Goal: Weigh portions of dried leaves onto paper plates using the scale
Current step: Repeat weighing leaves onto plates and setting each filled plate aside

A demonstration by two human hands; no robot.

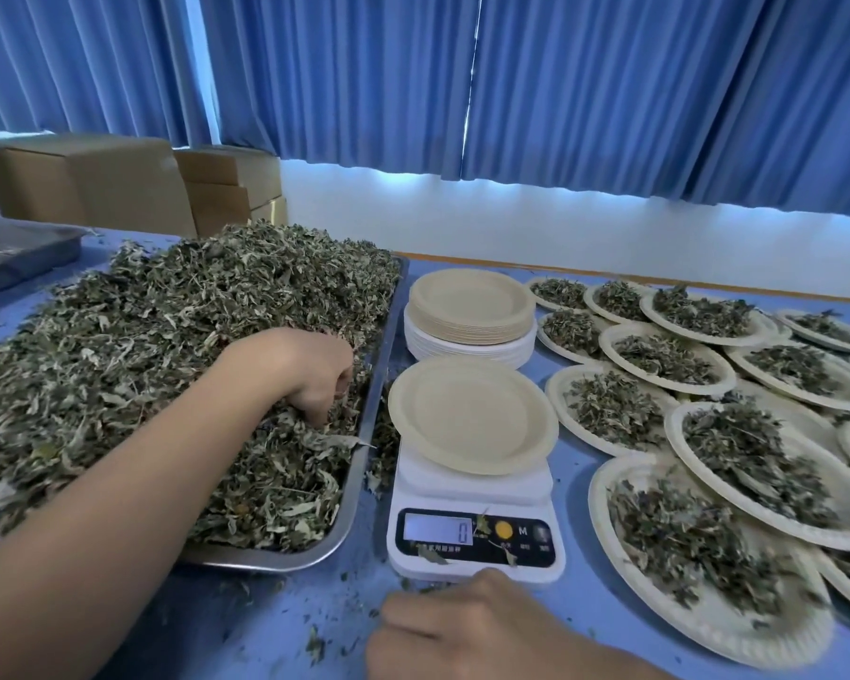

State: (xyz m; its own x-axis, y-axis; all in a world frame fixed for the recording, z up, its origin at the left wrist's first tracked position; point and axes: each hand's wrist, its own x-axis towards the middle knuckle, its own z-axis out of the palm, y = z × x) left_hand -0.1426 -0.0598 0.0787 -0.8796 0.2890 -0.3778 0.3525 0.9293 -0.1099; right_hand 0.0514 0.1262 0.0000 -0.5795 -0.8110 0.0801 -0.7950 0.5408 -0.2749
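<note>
1. Two hands in view. Left hand [310, 375], centre-left of frame, is sunk knuckles-up in the dried leaves [168, 336], fingers curled down and closing on a bunch; fingertips buried.
2. Right hand [462, 625], bottom centre, rests on the table [192, 625] just in front of the scale [472, 488], back to the camera, fingers loosely curled. Whether it holds anything cannot be told.
3. Leaves heaped high in a metal tray [266, 561] filling the left half of frame, just beside the scale.
4. Empty plate [472, 414] sits on the scale, centre frame; display [438, 530] reads 0, so the plate appears tared.
5. Step in hand, as judged: lift a portion across to that plate.
6. To do it well: take a modest pinch, carry it low over the tray edge, drop it mid-plate, then top up in small amounts while watching the display.
7. Loose leaf bits lie on the scale's face near the display; best brushed off, and the right hand kept clear of the scale body, or the reading may drift.
8. Stack of spare plates [469, 296] behind the scale; many filled plates [597, 503], overlapping, crowd the right side.
9. Upper frame: blue curtains [609, 90]; cardboard boxes [119, 179] upper left.
</note>
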